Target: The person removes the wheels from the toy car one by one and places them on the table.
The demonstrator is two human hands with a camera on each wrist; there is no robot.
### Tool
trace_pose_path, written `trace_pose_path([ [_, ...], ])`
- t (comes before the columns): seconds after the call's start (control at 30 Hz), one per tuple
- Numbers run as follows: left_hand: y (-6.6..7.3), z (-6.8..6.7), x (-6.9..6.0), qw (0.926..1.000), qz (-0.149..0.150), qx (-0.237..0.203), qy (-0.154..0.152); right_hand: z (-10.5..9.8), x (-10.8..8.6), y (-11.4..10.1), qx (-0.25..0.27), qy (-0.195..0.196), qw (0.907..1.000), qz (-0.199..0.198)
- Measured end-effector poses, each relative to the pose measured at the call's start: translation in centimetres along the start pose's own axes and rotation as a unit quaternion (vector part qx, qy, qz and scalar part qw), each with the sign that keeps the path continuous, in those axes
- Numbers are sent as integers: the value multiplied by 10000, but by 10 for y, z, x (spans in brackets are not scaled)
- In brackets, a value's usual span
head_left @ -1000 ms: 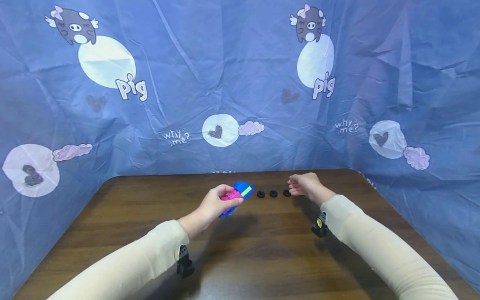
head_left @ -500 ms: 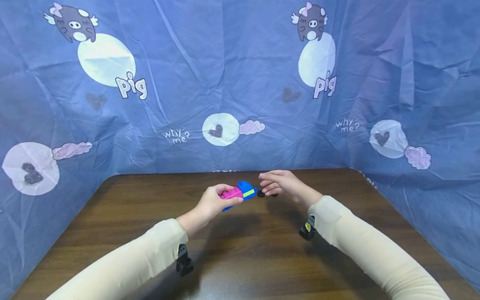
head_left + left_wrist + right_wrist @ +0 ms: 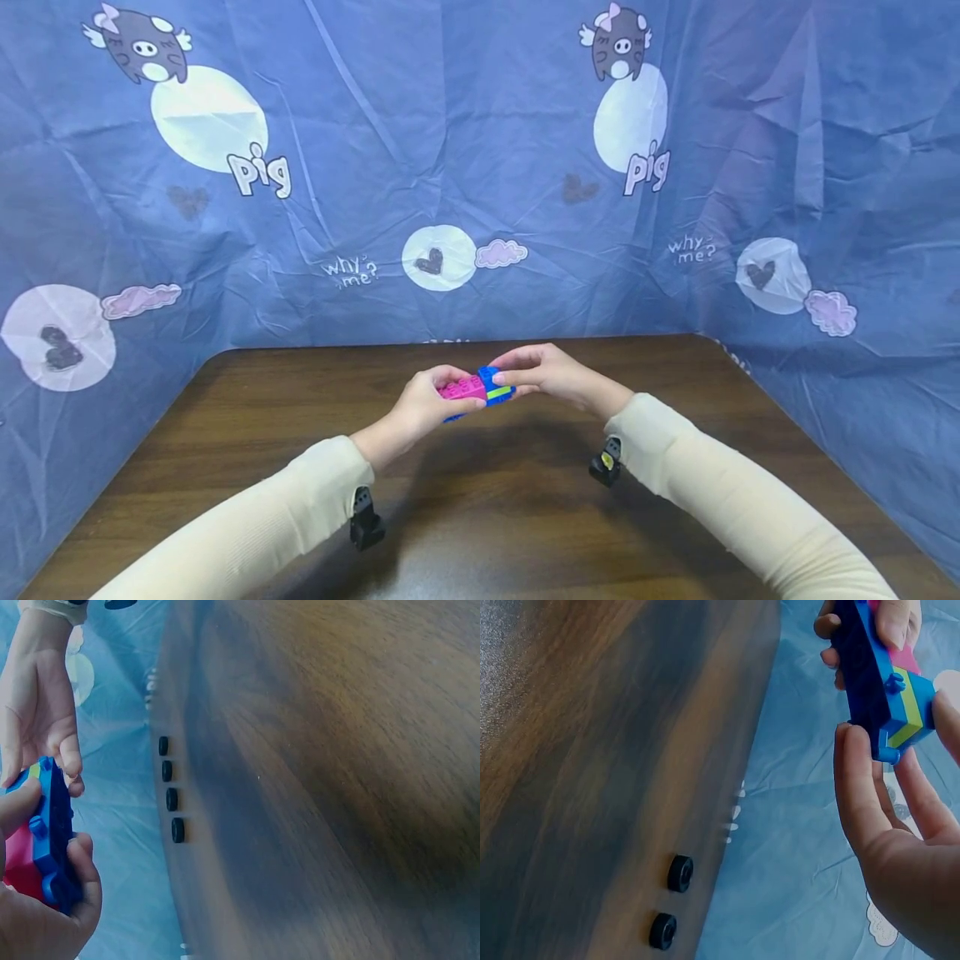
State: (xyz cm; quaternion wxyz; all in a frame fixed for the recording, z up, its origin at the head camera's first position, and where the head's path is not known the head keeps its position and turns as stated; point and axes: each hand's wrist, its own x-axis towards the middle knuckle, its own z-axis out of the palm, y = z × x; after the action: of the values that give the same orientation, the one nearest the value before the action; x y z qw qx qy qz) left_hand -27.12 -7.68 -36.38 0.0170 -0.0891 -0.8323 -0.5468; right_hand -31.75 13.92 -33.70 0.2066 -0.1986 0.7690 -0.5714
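Note:
A toy-brick car body [image 3: 465,388] is held above the table between both hands. It has a blue base [image 3: 866,671] with small side pegs, pink bricks on top, and a yellow-green layer [image 3: 909,712] under a blue brick at one end. My left hand [image 3: 420,407] grips the pink end, thumb on the near side. At the blue end my right hand [image 3: 562,377] pinches the body, thumb on the near face and fingers at the tip and underside. Several black wheels [image 3: 172,799] stand in a row on the table, hidden in the head view behind the right hand.
The brown wooden table [image 3: 480,517] has its far edge close behind the wheels. A blue printed cloth [image 3: 480,167] hangs behind it and at both sides. Black wrist cameras [image 3: 366,518] hang below both sleeves.
My right hand has moved left from beside the wheels and taken hold of the car body's blue end. My left hand has turned the body slightly, more level and toward the right.

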Motion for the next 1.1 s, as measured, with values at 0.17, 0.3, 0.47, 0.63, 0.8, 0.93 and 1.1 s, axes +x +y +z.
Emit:
trace_pose_path([
  [0.17, 1, -4, 2, 9997, 205, 100, -129, 2, 0, -3, -76, 223, 9997, 50],
  [0.3, 2, -10, 4, 9992, 278, 97, -259, 4, 2, -4, -56, 331, 9994, 55],
  [0.47, 1, -20, 7, 9991, 124, -39, -396, 8, 5, -5, 12, 469, 9989, 2],
  [0.63, -1, -32, 9, 9994, 3, -163, -315, 10, 6, -7, 35, 728, 9973, 90],
  [0.8, -9, -41, 12, 9999, 42, -87, -135, 10, 9, -5, 28, 828, 9965, 141],
  [0.93, -15, -44, 15, 9999, 9, -108, -54, 10, 16, 3, 203, 841, 9962, 89],
  [1.1, -21, -46, 17, 10000, -63, -25, 11, 13, 27, 12, 409, 843, 9956, 54],
])
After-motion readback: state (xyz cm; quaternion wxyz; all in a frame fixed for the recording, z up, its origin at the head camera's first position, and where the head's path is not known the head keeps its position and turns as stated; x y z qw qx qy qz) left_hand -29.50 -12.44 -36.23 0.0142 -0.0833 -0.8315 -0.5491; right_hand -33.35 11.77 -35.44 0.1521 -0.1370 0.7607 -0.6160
